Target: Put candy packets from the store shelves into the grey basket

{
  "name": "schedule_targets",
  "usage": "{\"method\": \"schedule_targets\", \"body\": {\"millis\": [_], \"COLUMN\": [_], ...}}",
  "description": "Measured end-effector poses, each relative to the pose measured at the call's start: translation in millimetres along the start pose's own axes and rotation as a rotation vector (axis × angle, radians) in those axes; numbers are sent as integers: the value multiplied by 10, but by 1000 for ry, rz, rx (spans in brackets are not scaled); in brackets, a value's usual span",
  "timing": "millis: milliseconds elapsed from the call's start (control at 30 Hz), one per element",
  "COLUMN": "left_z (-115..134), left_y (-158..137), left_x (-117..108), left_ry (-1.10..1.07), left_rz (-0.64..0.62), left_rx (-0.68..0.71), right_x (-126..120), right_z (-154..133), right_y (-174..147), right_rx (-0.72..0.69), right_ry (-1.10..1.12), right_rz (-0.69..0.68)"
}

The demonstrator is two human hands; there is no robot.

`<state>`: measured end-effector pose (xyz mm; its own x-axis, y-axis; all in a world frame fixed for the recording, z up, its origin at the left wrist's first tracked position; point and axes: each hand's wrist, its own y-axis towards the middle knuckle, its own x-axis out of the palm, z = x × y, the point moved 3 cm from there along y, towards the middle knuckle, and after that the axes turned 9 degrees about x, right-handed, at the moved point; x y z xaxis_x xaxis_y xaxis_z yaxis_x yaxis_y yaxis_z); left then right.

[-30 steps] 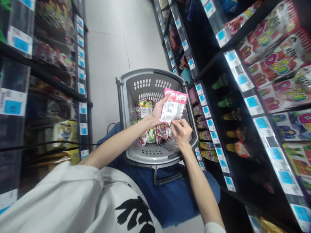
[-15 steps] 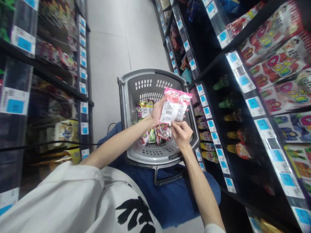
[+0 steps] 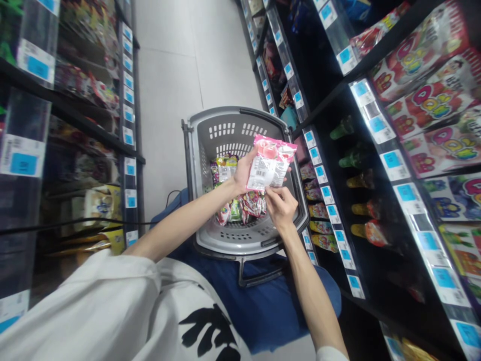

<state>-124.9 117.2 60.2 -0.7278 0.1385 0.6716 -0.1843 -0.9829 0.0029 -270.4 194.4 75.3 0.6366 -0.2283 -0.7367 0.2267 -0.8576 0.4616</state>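
A pink and white candy bag (image 3: 271,161) is held over the shopping basket (image 3: 221,244), its printed back with a barcode facing up. My left hand (image 3: 245,173) grips the bag from its left side and from beneath, with fingertips showing at its right edge. My right hand (image 3: 281,204) pinches the bag's lower edge between thumb and fingers. Under my hands, several colourful candy packets (image 3: 235,209) lie in the grey basket, partly hidden by my left forearm.
Shelves with blue price tags (image 3: 393,159) and large candy bags (image 3: 432,103) rise close on the right. More shelves with packets (image 3: 103,203) stand on the left. Grey floor tiles (image 3: 169,75) run ahead between them. A black basket handle (image 3: 259,281) hangs toward my lap.
Almost nothing differs. Both hands keep their hold on the candy bag, which has shifted only very slightly.
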Motion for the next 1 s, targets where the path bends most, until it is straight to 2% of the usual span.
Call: {"method": "schedule_targets", "body": {"millis": [267,567,833,1000], "left_z": [-37,-33,-4,11], "left_y": [12,32,20,10], "left_x": [-29,-72,-20,53], "left_ry": [16,39,18,7], "left_rz": [-15,81,23,12], "left_rx": [7,63,-3,11], "right_x": [-8,15,17,10], "right_z": [-11,11,0,-35], "right_y": [7,12,18,12], "right_rx": [-17,12,36,39], "right_ry": [-3,-33,-79,-115], "right_rz": [14,8,5,22]}}
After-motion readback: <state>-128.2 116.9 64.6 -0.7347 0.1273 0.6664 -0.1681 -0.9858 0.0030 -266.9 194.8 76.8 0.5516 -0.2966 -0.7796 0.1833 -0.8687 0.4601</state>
